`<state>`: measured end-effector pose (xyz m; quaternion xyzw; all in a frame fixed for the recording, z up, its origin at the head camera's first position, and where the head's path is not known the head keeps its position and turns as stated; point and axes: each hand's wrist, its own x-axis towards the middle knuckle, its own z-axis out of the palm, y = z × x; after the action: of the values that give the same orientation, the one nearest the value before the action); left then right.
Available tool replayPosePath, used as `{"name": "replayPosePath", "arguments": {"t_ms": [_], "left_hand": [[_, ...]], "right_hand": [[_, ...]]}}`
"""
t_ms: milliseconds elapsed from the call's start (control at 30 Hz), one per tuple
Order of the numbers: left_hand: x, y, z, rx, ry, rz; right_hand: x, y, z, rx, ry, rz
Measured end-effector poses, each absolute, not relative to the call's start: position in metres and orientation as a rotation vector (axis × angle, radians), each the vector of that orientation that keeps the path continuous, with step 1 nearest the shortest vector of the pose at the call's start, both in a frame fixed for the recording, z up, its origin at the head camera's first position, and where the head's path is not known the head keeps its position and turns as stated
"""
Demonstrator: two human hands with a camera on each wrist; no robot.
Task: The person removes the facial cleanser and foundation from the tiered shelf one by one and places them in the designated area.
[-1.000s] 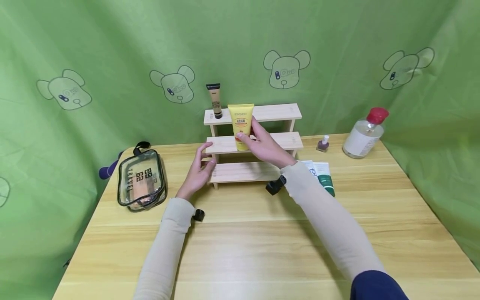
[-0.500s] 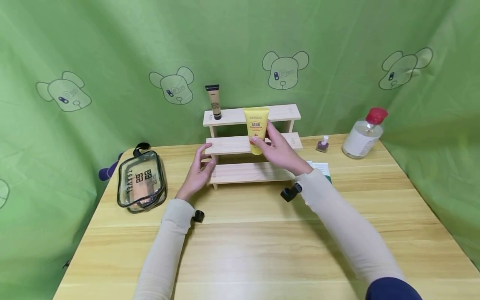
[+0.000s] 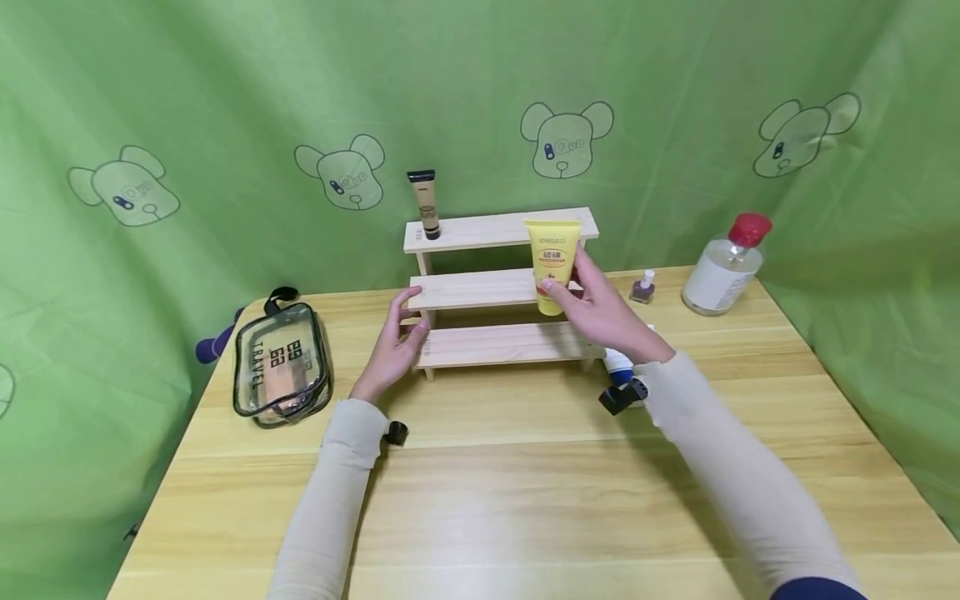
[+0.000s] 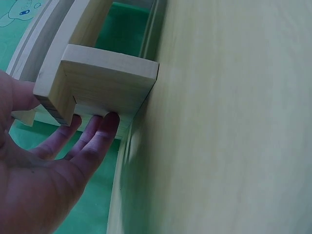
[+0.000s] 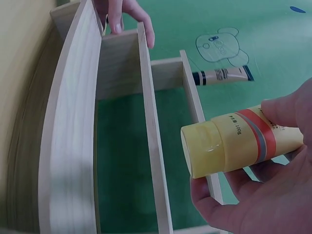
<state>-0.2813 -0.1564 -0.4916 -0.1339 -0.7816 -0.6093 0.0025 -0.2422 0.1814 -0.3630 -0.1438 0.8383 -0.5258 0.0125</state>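
My right hand [image 3: 603, 310] grips a yellow squeeze tube [image 3: 556, 262], thumb across its front and fingers behind. The tube is upright, cap down, in front of the right part of the three-tier wooden shelf [image 3: 480, 288]. In the right wrist view the tube's cap [image 5: 202, 148] overlaps the top board; whether it touches wood I cannot tell. My left hand [image 3: 393, 350] rests at the shelf's left end. In the left wrist view its fingers [image 4: 100, 141] reach the side panel with little bend. A small beige tube [image 3: 426, 206] with black ends stands on the top board's left.
At the left of the table [image 3: 480, 508] lies a clear travel pouch [image 3: 281, 362]. On the right are a small nail polish bottle [image 3: 642, 289] and a red-capped bottle [image 3: 723, 271]. A white and blue tube [image 3: 619, 365] is partly hidden behind the right forearm. A green curtain [image 3: 450, 83] hangs behind.
My right hand has carried the yellow tube rightward and slightly down, from the shelf's left-middle to its right part. The left hand has stayed at the shelf's left end.
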Motion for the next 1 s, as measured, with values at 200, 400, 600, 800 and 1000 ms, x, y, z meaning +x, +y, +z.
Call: {"name": "replayPosePath", "arguments": {"t_ms": [200,400,600,800,1000], "left_hand": [[-0.281,-0.154,-0.492,-0.424,-2.458,-1.91],[-0.278,-0.155,-0.491,-0.394,-2.471,-1.921],[-0.278,-0.155,-0.488,-0.408,-2.467,-1.909],[-0.278,-0.155,-0.49,-0.42,-2.456,-1.912],[-0.278,-0.155,-0.49,-0.428,-2.453,-1.909]], "right_hand": [[-0.231,0.205,-0.368,-0.394,2.634,-1.629],[-0.223,0.222,-0.372,-0.377,2.677,-1.612],[-0.217,0.237,-0.376,-0.329,2.673,-1.604],[-0.212,0.252,-0.383,-0.279,2.677,-1.582],[-0.207,0.27,-0.391,-0.231,2.71,-1.541]]}}
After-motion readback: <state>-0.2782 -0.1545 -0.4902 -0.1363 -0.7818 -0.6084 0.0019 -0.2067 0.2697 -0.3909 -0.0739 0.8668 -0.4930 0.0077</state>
